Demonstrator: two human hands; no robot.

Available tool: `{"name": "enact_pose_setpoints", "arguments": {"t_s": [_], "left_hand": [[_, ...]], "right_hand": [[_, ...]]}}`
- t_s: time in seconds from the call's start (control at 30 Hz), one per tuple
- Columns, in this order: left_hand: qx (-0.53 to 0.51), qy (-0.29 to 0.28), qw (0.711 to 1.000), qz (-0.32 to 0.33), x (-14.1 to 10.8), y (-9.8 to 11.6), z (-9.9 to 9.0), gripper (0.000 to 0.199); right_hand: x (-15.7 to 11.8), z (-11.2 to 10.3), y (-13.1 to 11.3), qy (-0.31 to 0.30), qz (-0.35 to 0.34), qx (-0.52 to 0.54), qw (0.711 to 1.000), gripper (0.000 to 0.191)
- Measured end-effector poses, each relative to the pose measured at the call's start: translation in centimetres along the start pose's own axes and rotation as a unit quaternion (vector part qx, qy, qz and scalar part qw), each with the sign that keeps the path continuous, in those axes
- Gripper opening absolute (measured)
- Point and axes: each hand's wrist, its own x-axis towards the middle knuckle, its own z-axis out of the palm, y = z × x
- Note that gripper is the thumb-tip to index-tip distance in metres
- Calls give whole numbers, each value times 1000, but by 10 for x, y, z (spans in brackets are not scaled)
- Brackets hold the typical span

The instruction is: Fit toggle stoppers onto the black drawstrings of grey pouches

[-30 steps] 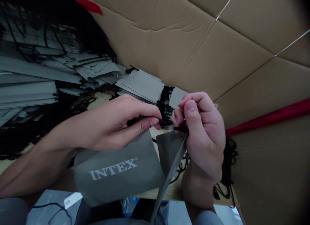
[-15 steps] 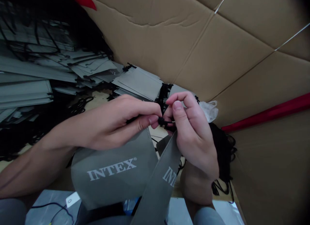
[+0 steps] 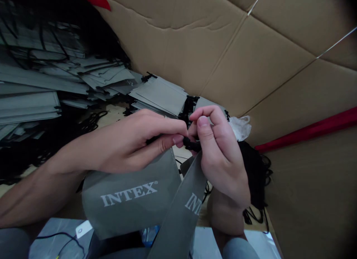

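Note:
Between my two hands runs a short piece of black cord (image 3: 192,144). My left hand (image 3: 145,140) pinches its left end between thumb and forefinger. My right hand (image 3: 220,151) is closed round the other end, its thumb pressed against the bent fingers. Below my left hand hangs a grey fabric piece (image 3: 131,210) printed with white INTEX lettering. From under my right hand a second grey INTEX piece (image 3: 178,218) slants down to the left. How the cord joins the fabric is hidden by my fingers.
Many grey fabric pieces (image 3: 30,106) with black cords lie heaped at the left. A flat stack (image 3: 160,95) rests behind my hands against a cardboard wall (image 3: 178,39). Right of my hands are a clear plastic bag (image 3: 240,128), dark cords (image 3: 255,181) and a red strip (image 3: 309,129).
My right hand has shifted slightly left, closer to my left fingertips. The cord between them looks thicker and bunched, and the slanted fabric piece has swung a little left.

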Motion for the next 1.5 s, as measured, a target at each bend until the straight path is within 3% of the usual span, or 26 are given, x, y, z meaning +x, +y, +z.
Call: {"name": "enact_pose_setpoints", "arguments": {"t_s": [0.4,1.5], "left_hand": [[52,17,998,8,-2,3,2,22],[110,0,994,-20,-8,7,7,26]], "right_hand": [[1,-2,4,37,-20,-98,994,21],[1,-3,6,35,-1,-110,993,22]]}}
